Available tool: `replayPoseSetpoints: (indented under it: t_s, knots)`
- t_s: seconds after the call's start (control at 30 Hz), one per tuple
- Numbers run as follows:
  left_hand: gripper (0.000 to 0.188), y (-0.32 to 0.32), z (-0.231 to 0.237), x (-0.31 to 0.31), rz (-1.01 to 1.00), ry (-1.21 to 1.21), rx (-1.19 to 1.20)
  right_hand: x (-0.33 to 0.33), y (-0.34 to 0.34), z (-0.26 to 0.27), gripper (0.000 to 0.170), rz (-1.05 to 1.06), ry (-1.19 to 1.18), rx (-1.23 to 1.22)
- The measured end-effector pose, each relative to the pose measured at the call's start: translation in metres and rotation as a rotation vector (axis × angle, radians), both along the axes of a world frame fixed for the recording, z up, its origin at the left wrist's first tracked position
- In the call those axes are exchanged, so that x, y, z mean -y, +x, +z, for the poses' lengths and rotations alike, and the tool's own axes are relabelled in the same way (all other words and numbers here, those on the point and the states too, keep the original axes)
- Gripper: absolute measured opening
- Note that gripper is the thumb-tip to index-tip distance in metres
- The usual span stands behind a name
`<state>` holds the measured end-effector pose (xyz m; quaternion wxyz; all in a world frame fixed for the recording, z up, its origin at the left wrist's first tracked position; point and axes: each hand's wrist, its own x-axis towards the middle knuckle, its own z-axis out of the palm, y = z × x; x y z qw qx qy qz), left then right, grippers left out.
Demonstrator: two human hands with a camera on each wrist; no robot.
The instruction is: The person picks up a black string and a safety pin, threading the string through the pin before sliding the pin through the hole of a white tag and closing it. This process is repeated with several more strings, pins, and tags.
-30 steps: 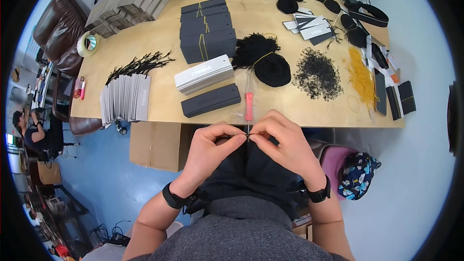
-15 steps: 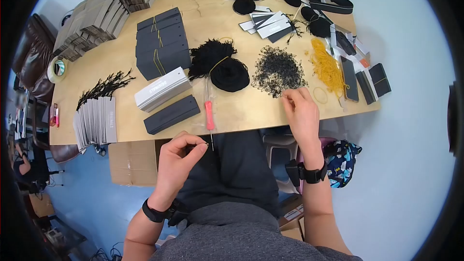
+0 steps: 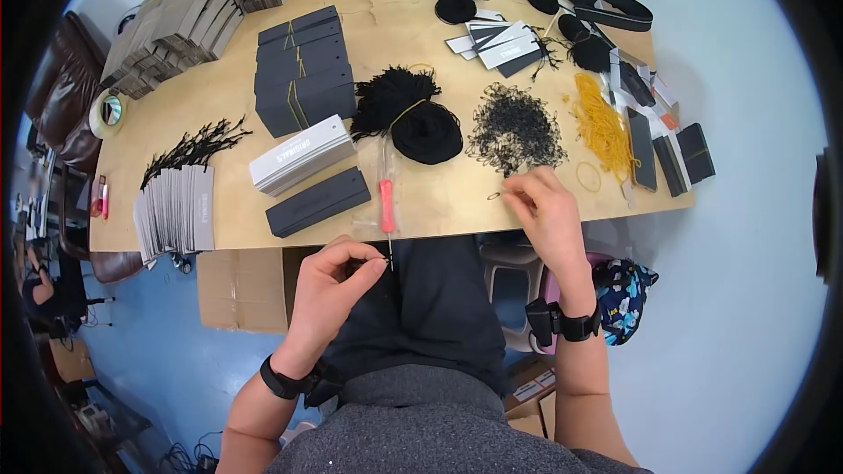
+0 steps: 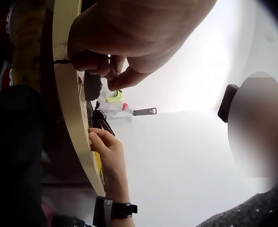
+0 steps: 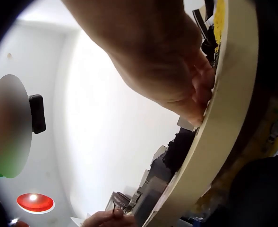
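In the head view, my left hand (image 3: 338,279) pinches a short black cord (image 3: 387,258) between thumb and index fingertip, just off the table's front edge. The cord's end also sticks out past the fingers in the left wrist view (image 4: 62,61). Beside those fingertips runs the metal shaft of a pink-handled tool (image 3: 386,204), which lies over the table edge. My right hand (image 3: 551,211) reaches down to the tabletop at the near side of a pile of small black wire clips (image 3: 516,130). Its thumb and index stand slightly apart, close to one loose clip (image 3: 493,197).
Yellow rubber bands (image 3: 601,127) and a phone (image 3: 642,149) lie right of the clips. Left of them is a bundle of black cords (image 3: 426,132). Dark card stacks (image 3: 303,96), a white tag stack (image 3: 303,154) and corded tags (image 3: 176,211) stand further left.
Both hands were together at the tool's tip; the right hand has moved off to the clip pile. One clip now lies apart from the pile. The left hand keeps its pinch.
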<state>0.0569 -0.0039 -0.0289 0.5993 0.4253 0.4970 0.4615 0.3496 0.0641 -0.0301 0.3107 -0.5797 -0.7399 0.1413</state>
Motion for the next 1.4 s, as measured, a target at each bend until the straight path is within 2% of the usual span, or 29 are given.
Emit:
replayPoseSetpoints:
  t_s: [0.13,0.27,0.33,0.43,0.53,0.77,0.83,1.07,1.23,1.4]
  knots:
    - [0.004,0.000,-0.001,0.000,0.002,-0.013,-0.010,-0.005,-0.003,0.000,0.011,0.142,0.082,0.104]
    - [0.004,-0.002,-0.001,-0.001,0.028,-0.004,-0.002,-0.004,-0.015,0.001,0.010,0.084,0.043,0.264]
    - [0.005,-0.002,-0.001,-0.003,0.039,-0.011,0.030,0.003,-0.026,0.005,0.009,0.068,-0.097,0.004]
    - [0.006,-0.003,0.002,-0.003,0.029,-0.027,0.016,0.027,-0.058,0.021,0.014,0.137,-0.577,-0.631]
    - [0.007,-0.003,0.000,-0.004,0.025,0.015,0.019,0.033,-0.081,0.022,0.019,0.250,-0.831,-0.865]
    - [0.007,-0.009,0.002,-0.004,-0.026,-0.007,-0.005,0.019,-0.086,0.023,0.025,0.411,-1.004,-0.841]
    - [0.008,-0.011,0.001,-0.005,-0.070,-0.015,-0.023,0.015,-0.084,0.022,0.024,0.440,-1.062,-0.763]
    - [0.009,-0.011,0.001,-0.005,-0.087,-0.037,-0.005,0.014,-0.088,0.019,0.024,0.424,-1.065,-0.701]
    - [0.011,-0.012,-0.002,-0.005,-0.088,-0.069,0.150,0.020,-0.091,0.014,0.025,0.396,-1.086,-0.799]
    - [0.012,-0.014,-0.006,-0.005,-0.092,-0.113,0.241,0.028,-0.096,0.012,0.026,0.348,-1.017,-0.794]
